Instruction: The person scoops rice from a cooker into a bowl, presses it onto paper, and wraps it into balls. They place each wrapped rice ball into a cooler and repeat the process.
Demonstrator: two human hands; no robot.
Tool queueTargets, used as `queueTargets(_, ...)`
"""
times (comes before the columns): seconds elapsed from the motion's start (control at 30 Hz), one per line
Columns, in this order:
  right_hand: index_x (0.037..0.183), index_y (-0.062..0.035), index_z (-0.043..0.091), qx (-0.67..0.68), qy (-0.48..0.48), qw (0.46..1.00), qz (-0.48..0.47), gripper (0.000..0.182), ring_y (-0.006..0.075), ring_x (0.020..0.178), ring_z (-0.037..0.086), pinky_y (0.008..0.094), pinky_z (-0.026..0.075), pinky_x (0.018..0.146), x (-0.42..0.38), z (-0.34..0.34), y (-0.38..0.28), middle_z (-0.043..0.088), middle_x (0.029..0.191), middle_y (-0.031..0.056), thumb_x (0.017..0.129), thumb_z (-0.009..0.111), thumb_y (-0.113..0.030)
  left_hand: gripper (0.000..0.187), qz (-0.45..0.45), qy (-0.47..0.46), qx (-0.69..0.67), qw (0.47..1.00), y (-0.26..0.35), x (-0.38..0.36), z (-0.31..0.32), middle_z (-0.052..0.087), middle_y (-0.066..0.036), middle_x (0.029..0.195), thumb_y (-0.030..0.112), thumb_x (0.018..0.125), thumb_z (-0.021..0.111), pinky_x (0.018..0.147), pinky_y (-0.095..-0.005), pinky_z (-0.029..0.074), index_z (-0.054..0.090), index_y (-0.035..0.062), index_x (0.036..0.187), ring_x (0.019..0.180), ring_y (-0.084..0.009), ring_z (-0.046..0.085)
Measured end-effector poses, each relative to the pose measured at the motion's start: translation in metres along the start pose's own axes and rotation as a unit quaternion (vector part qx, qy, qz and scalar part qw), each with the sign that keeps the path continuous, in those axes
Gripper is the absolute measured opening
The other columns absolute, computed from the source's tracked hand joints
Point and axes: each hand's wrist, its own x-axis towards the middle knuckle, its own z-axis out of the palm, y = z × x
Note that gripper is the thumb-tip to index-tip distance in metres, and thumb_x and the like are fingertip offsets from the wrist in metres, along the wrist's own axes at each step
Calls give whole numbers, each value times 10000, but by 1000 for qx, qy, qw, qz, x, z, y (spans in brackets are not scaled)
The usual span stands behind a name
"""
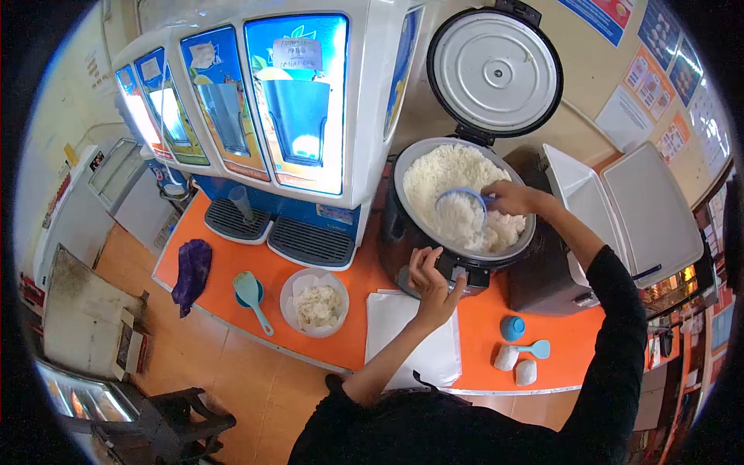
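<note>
A large black rice cooker (403, 221) stands on the orange table with its round lid raised, full of white rice (446, 167). In my right hand (510, 198) is the handle of a blue scoop (465, 192), its round head tilted in the pot and heaped with rice. My left hand (434, 291) grips the cooker's front by the latch, fingers bent and thumb to the right. Below that hand lies a stack of white paper sheets (399, 337). To the left sits a white bowl (287, 306) lined with a thin sheet, rice inside it.
A drink dispenser (360, 116) towers at the back left. A pale green rice paddle (248, 291) and a purple cloth (191, 271) lie left. An open cooler box (550, 279) stands right, near a blue cup (512, 328), a small spoon (539, 349) and two white wrapped lumps (526, 373).
</note>
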Motion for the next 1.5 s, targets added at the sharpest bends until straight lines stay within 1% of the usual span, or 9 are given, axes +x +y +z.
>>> queueTargets(0.17,1169,-40,508,-309,231,920,70,348,382,732,676,463,548,632,48,30,-14,649,871,214,836,560,-125,672,-16,-17,-8,1000,6,-2,-5,235,-195,1330,387,926,569,1040,-556,85,236,31,1387,1313,-368,146)
queueTargets(0.2,1154,-14,479,-425,265,863,-62,367,315,612,681,374,530,455,54,35,-20,663,855,210,808,557,-107,674,-14,-24,-6,1000,5,1,-6,231,-191,1327,384,924,572,1042,-558,81,231,37,1390,1314,-369,146)
queueTargets(0.3,1109,0,526,-280,223,932,60,331,352,670,684,432,553,587,69,26,-21,672,854,214,805,569,-123,665,-25,-7,-25,999,1,-2,-1,271,-198,1364,422,914,568,1054,-557,85,287,47,1385,1367,-373,131)
queueTargets(0.5,1033,-6,586,-195,56,979,29,301,398,886,662,495,517,797,64,12,-36,664,880,238,880,566,-265,652,-22,-1,-27,999,0,-3,1,274,-183,1365,432,920,560,1056,-544,98,297,49,1378,1362,-371,147)
queueTargets(0.9,1056,10,561,26,73,995,65,334,453,834,629,494,478,759,-21,46,-44,635,843,284,912,586,-290,640,21,-2,4,1000,0,2,1,271,-205,1299,362,918,595,1039,-549,129,272,15,1348,1289,-367,200)
queueTargets(1.0,1083,42,555,35,29,999,20,352,414,812,649,490,482,767,-14,51,-33,646,860,275,917,558,-268,614,-5,-4,-24,1000,-1,-3,2,255,-181,1355,366,915,580,1060,-557,96,304,42,1357,1346,-400,159)
queueTargets(1.2,1101,26,598,266,-91,948,151,337,116,434,443,265,362,394,-25,25,-27,471,572,45,833,602,-179,668,14,-15,-4,1000,-4,-2,-2,232,-202,1323,356,905,634,1059,-545,122,263,14,1342,1295,-364,175)
queueTargets(1.33,1104,18,579,347,-146,916,143,320,105,430,410,278,356,389,-45,5,7,463,578,11,851,584,-178,712,-18,-8,-40,999,-10,-8,-6,266,-213,1343,427,910,624,1064,-525,106,247,-3,1334,1337,-381,153)
queueTargets(1.5,1017,0,598,537,-34,809,236,215,54,411,333,233,272,352,-99,-6,-39,383,570,-33,905,556,-178,750,-1,-26,0,1000,-34,-50,-30,280,-227,1325,359,867,696,1044,-518,182,230,7,1339,1278,-375,204)
